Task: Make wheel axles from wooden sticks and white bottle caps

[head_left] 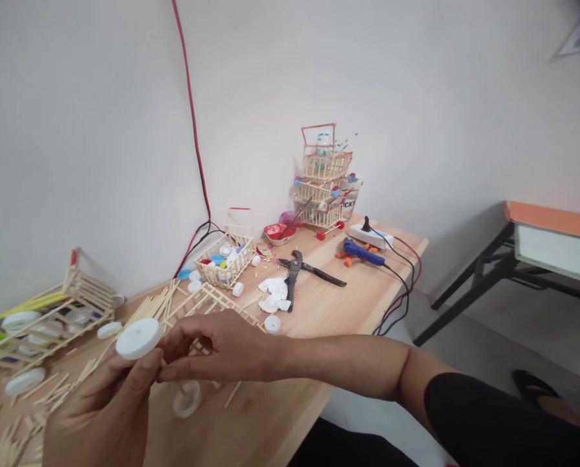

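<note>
My left hand [109,405] is closed, thumb and fingers pinching a white bottle cap [139,338] by its edge. A small spot shows at the centre of the cap. Beside it, my right hand [217,347] is closed, thumb and finger pinched on a thin wooden stick that they mostly hide. A short piece of stick shows below the fingers, running to a second white cap [187,399]. Behind my right hand lies a partly hidden frame of wooden sticks [212,301].
A stick basket of caps [226,259], a larger stick cart [47,324] and loose sticks [148,305] lie around. Farther off are black pliers [294,272], red paint in a dish [279,233], stacked stick carts [324,188], a blue glue gun [362,251] and a power strip [372,237].
</note>
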Action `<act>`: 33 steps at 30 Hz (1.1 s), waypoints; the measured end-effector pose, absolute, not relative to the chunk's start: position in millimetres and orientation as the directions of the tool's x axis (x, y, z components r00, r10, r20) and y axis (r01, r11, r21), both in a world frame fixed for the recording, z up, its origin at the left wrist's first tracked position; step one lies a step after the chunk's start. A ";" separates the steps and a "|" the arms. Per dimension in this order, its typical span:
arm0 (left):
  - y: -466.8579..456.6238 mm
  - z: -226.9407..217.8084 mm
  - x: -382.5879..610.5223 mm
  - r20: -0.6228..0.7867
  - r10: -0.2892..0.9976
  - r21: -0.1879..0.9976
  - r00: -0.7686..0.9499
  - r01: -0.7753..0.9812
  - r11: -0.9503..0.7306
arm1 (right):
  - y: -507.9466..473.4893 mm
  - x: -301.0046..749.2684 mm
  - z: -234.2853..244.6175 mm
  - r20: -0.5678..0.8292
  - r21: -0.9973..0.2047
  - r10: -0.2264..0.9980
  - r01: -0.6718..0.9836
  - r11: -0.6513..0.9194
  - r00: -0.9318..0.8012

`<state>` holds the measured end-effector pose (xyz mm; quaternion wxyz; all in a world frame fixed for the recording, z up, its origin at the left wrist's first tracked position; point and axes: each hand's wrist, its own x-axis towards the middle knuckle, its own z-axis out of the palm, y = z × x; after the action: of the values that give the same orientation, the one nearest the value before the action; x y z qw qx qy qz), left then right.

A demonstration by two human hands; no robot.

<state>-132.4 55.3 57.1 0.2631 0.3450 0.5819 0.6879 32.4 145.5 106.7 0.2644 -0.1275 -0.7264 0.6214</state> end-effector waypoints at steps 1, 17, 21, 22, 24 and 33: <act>55.0 59.8 -131.3 0.150 0.773 0.980 -0.616 -0.012 -0.200 | 144.7 32.2 107.2 0.227 -0.970 0.519 -0.141 0.200 -0.824; 60.4 83.0 -157.2 0.027 0.857 0.974 -0.515 -0.178 -0.138 | 142.1 39.8 105.6 0.247 -0.969 0.461 -0.206 0.137 -0.852; 52.5 86.0 -138.4 0.054 0.803 0.981 -0.593 -0.119 -0.154 | 141.8 39.0 104.1 0.233 -0.973 0.457 -0.210 0.101 -0.858; 52.0 87.5 -135.6 0.064 0.804 0.982 -0.592 -0.106 -0.156 | 141.8 38.8 103.8 0.228 -0.974 0.459 -0.205 0.100 -0.859; 53.1 89.8 -136.9 0.087 0.814 0.977 -0.574 -0.109 -0.181 | 141.7 38.3 103.5 0.223 -0.975 0.460 -0.194 0.111 -0.859; 49.8 80.9 -151.6 0.020 0.881 0.968 -0.474 -0.210 -0.135 | 141.7 37.3 102.4 0.225 -0.972 0.442 -0.171 0.159 -0.868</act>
<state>-151.6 49.8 80.9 0.4001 0.3211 0.5219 0.6814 37.3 141.7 102.4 0.2388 -0.0938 -0.7228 0.6416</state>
